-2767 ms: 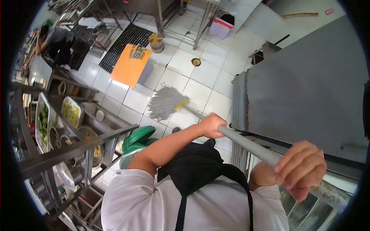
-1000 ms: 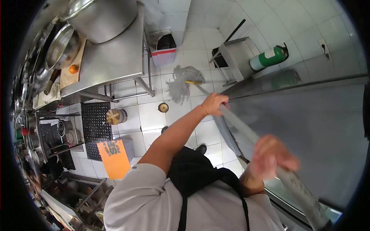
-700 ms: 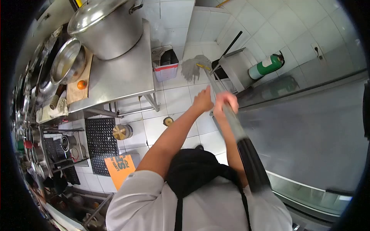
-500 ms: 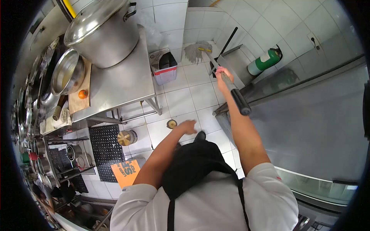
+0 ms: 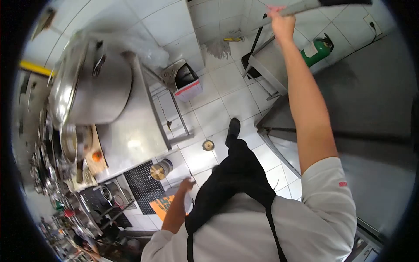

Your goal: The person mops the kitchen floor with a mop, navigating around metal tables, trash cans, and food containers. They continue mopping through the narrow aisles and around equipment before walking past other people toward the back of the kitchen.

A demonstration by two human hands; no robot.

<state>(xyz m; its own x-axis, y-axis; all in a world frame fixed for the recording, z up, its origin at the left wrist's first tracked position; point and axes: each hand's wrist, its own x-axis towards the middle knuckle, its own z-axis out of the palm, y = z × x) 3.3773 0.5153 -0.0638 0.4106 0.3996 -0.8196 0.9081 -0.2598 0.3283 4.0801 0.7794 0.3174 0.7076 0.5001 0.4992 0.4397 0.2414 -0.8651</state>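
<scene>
My right hand [image 5: 283, 25] is raised at arm's length, its fingers wrapped round the grey handle of a mop [image 5: 301, 7]. The black grip end of the handle points to the upper right. Against the far wall, the mop's grey string head [image 5: 219, 49] with its yellow clamp rests on the floor. My left hand [image 5: 187, 185] hangs low at my side with nothing in it, its fingers loosely apart. Beneath it show an orange printed sheet [image 5: 162, 207] and a round metal tin [image 5: 160, 169].
A large lidded pot [image 5: 102, 85] and a metal bowl [image 5: 75, 142] stand on the steel table [image 5: 131, 146] at left. A bin [image 5: 188, 89] sits beyond. On the right are a green fire extinguisher [image 5: 317, 51] and a steel cabinet [image 5: 371, 174]. A drain [image 5: 208, 145] lies by my shoe.
My right hand has moved up and forward with the mop handle. My left hand has swung back and down to the left. My view has turned, and one foot has stepped forward.
</scene>
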